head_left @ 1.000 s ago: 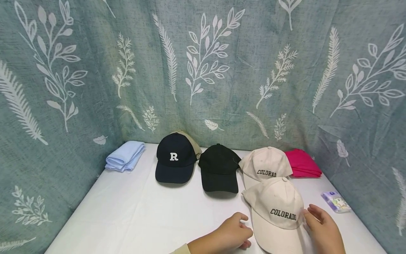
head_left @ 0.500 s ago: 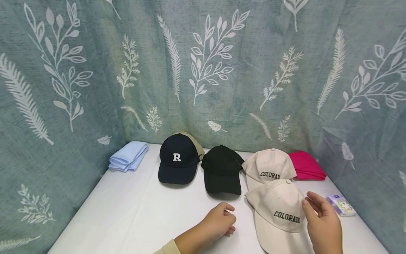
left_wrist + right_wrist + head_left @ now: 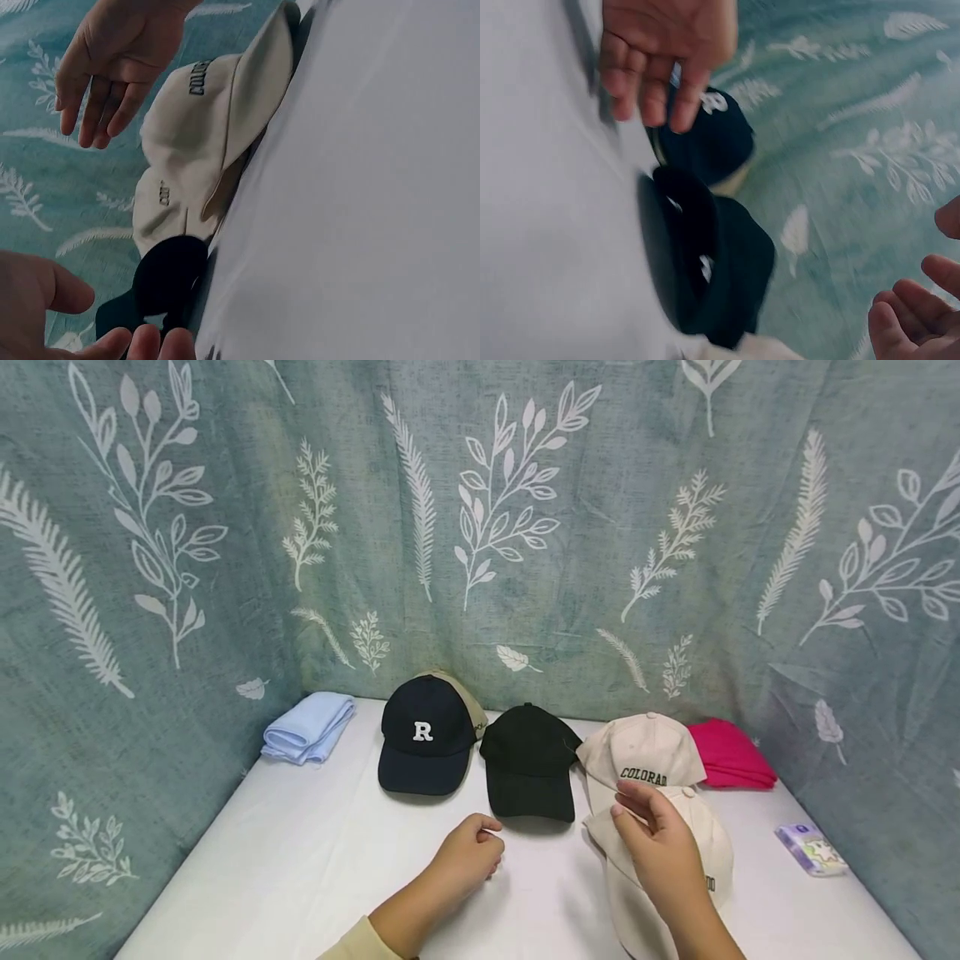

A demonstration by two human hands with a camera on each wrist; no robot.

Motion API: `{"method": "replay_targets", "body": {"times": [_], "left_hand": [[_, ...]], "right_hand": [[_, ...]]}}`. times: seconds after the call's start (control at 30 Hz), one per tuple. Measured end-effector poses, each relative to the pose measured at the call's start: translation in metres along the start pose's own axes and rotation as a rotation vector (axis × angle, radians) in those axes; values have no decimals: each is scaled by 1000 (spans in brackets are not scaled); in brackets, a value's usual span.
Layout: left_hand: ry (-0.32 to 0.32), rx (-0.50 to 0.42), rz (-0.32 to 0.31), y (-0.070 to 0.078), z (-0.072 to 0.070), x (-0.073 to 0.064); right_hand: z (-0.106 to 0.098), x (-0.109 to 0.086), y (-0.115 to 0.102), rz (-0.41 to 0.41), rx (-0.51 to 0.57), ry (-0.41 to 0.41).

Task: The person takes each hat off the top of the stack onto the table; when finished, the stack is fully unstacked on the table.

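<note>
Both your left hand (image 3: pixel 467 857) and right hand (image 3: pixel 664 850) hang loose, empty. Likely step: lining up; next, grip the black cloth cap (image 3: pixel 528 758).

The black cap (image 3: pixel 529 764) is plain. Left of it, the navy cap (image 3: pixel 426 739) bears a white letter R, with a tan cap (image 3: pixel 472 703) showing behind. Right of the black cap, the rear cream cap (image 3: pixel 648 747) and the front cream cap (image 3: pixel 712 843) carry dark lettering. Farther right are a crimson-pink cloth (image 3: pixel 731 756) and a purple-and-white packet (image 3: pixel 812 850); far left, a pale blue cloth (image 3: pixel 309 728). Beneath the black cap the tabletop (image 3: pixel 300 843) is white; behind it, the grey-green curtain (image 3: pixel 570 635) has white leaf sprigs. The sleeve (image 3: pixel 362 942), nearer than the black cap, is beige.
</note>
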State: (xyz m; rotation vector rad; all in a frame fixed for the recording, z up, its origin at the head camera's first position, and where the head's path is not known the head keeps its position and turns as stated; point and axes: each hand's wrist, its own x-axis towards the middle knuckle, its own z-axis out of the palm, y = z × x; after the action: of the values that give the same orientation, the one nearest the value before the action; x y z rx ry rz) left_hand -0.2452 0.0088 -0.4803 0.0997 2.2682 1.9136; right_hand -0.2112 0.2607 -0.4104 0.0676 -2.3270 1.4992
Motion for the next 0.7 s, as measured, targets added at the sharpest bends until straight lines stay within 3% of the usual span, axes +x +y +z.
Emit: {"method": "replay_targets", "body": {"times": [0.43,0.57,0.7], "left_hand": [[212,26,-37,-8,-63,8],[288,14,-59,-5,-82,11],[325,9,-76,-6,-98,13]], "right_hand": [[66,17,7,59,93,-207],[81,23,10,62,123,-220],[93,29,10,49,164,-210]]}}
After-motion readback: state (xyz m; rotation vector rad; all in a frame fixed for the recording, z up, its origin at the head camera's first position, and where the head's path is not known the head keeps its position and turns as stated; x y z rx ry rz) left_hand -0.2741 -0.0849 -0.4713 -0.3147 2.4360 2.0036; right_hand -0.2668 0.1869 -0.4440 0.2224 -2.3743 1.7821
